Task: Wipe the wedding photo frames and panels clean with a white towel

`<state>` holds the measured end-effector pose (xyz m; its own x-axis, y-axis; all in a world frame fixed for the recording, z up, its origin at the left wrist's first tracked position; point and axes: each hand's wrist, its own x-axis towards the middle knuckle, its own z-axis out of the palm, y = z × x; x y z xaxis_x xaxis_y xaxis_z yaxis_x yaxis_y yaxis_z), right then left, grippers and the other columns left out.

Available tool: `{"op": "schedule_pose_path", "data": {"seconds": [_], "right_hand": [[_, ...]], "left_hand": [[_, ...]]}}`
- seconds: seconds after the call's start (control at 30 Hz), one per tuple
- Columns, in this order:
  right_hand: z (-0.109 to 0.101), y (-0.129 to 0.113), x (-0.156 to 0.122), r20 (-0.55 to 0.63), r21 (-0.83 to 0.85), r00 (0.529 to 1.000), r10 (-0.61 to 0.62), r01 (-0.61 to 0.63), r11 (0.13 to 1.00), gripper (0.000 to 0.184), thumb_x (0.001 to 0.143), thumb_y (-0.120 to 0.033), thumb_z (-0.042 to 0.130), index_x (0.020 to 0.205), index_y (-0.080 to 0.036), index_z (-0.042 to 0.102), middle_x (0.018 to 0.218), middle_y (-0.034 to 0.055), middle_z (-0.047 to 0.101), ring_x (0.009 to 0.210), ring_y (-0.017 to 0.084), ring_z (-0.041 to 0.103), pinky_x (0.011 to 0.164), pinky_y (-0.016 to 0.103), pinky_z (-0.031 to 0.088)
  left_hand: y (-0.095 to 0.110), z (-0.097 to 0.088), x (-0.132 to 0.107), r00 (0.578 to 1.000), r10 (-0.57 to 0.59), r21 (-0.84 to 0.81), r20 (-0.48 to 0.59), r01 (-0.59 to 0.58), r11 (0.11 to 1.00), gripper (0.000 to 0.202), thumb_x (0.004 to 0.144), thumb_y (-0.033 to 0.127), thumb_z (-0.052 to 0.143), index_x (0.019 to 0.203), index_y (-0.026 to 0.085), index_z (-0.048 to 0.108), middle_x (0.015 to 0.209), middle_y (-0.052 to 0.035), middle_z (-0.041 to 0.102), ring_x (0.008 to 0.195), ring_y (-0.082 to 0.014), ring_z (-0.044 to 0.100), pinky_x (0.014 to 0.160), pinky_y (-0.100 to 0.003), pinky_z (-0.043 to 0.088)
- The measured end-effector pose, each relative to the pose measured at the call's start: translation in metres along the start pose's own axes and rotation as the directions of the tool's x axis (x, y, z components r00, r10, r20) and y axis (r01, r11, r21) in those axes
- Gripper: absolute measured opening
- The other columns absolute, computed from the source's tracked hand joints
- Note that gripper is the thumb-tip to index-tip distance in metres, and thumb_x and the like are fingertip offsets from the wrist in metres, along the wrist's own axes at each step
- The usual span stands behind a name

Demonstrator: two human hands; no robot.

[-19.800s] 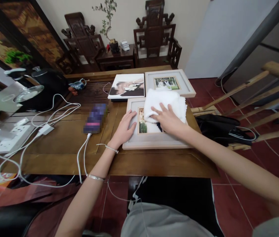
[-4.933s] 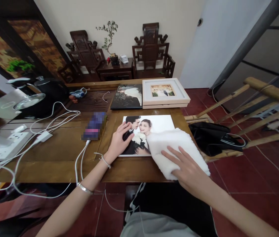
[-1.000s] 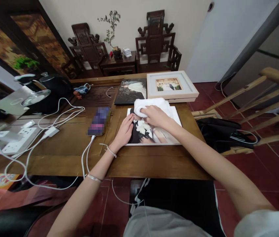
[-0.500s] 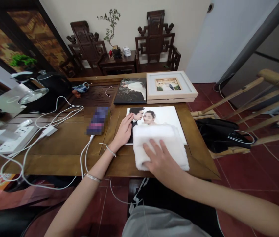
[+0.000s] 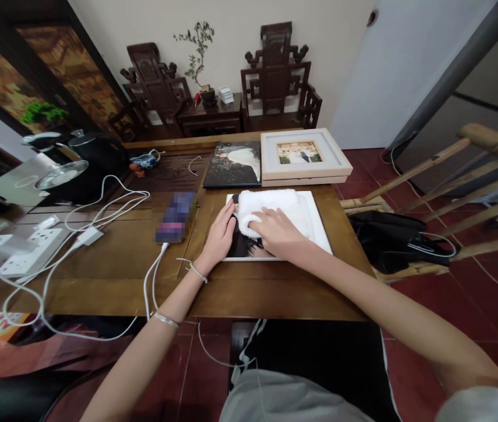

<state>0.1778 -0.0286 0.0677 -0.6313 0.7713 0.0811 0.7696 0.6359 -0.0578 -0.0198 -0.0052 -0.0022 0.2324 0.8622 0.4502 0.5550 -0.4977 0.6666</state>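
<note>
A fluffy, bunched white towel (image 5: 277, 205) lies on the glossy photo print (image 5: 321, 237), its long axis running 9 to 3 o'clock. The right hand (image 5: 275, 231) presses its 6 o'clock edge, fingers curled into it. The left hand (image 5: 220, 234) lies spread flat at the print's 9 o'clock edge on the wooden surface (image 5: 117, 258).

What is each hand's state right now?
Left hand: open, flat on the glossy rectangular photo print.
Right hand: pressing the fluffy white cloth; grip cannot be told.
</note>
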Motion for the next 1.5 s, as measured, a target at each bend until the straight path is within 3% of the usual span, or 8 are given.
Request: {"op": "schedule_pose_path", "data": {"seconds": [0.2,0.47,0.73,0.87,1.0,1.13,1.27,1.5], "right_hand": [[0.008,-0.015,0.021,0.019,-0.070,0.999,-0.042,0.043,0.997,0.041,0.087,-0.008,0.056,0.125,-0.020,0.064,0.155,0.0136,0.041,0.141,0.045,0.030,0.103,0.073,0.032],[0.012,-0.029,-0.054,-0.026,0.001,0.916,-0.401,0.401,0.916,0.032,0.088,-0.005,0.048,0.099,-0.022,0.073,0.151,0.0055,0.048,0.141,0.039,0.036,0.106,0.068,0.035],[-0.006,0.016,-0.120,-0.001,0.160,0.985,-0.172,0.170,0.973,0.049,0.064,0.007,0.046,0.094,-0.023,0.071,0.149,0.0069,0.051,0.143,0.031,0.037,0.111,0.060,0.036],[-0.004,0.053,-0.098,-0.028,0.115,0.999,0.031,-0.028,0.993,0.045,0.064,0.005,0.045,0.094,-0.019,0.068,0.138,0.0130,0.060,0.141,0.031,0.039,0.110,0.057,0.035],[-0.002,0.058,-0.043,-0.052,0.058,0.989,0.138,-0.135,0.989,0.042,0.070,0.001,0.047,0.103,-0.016,0.066,0.125,0.0173,0.064,0.129,0.035,0.048,0.100,0.054,0.038],[-0.004,0.034,0.020,-0.083,0.170,0.994,0.064,-0.050,0.984,0.038,0.078,-0.001,0.043,0.104,-0.016,0.066,0.105,0.0143,0.069,0.098,0.026,0.061,0.083,0.035,0.040],[-0.004,0.008,0.066,-0.133,0.233,0.989,-0.061,0.091,0.968,0.037,0.082,-0.003,0.044,0.108,-0.018,0.066,0.107,0.0115,0.070,0.094,0.022,0.060,0.076,0.031,0.037],[-0.010,0.026,0.046,-0.077,0.193,0.997,0.004,0.011,0.981,0.036,0.081,-0.004,0.045,0.106,-0.017,0.067,0.104,0.0129,0.070,0.091,0.023,0.061,0.073,0.031,0.037]], "left_hand": [[0.014,-0.007,-0.003,0.987,0.016,-0.132,-0.159,-0.037,0.991,0.056,0.103,0.052,0.028,0.149,0.022,0.042,0.157,-0.0102,0.041,0.146,-0.0238,0.037,0.123,-0.044,0.026],[0.011,-0.006,-0.004,0.986,0.012,-0.137,-0.167,-0.035,0.990,0.059,0.104,0.053,0.019,0.148,0.022,0.043,0.155,-0.0083,0.043,0.145,-0.0239,0.039,0.123,-0.044,0.028],[0.016,-0.003,-0.001,0.999,0.027,0.104,0.035,-0.030,0.994,0.043,0.098,0.037,0.047,0.135,0.018,0.058,0.146,-0.0103,0.055,0.138,-0.0261,0.049,0.118,-0.048,0.037],[0.012,-0.003,0.001,0.998,0.035,0.087,0.046,-0.039,0.995,0.039,0.096,0.032,0.049,0.129,0.017,0.063,0.144,-0.0103,0.057,0.136,-0.0262,0.051,0.118,-0.047,0.037],[0.010,-0.002,0.001,0.999,0.030,0.081,0.037,-0.033,0.996,0.038,0.095,0.030,0.050,0.129,0.019,0.064,0.143,-0.0089,0.058,0.136,-0.0260,0.052,0.118,-0.049,0.037],[0.009,-0.002,0.001,1.000,0.022,0.080,0.012,-0.023,0.997,0.035,0.094,0.029,0.051,0.124,0.020,0.066,0.137,-0.0075,0.063,0.132,-0.0262,0.056,0.116,-0.048,0.040],[0.008,-0.003,0.001,1.000,-0.002,0.115,-0.012,0.004,0.993,0.027,0.093,0.030,0.051,0.108,0.019,0.070,0.116,-0.0090,0.073,0.111,-0.0279,0.068,0.102,-0.046,0.052],[0.008,-0.003,0.001,1.000,0.007,0.086,0.010,-0.007,0.996,0.034,0.093,0.028,0.050,0.121,0.020,0.067,0.134,-0.0086,0.065,0.128,-0.0275,0.058,0.113,-0.049,0.042]]}}
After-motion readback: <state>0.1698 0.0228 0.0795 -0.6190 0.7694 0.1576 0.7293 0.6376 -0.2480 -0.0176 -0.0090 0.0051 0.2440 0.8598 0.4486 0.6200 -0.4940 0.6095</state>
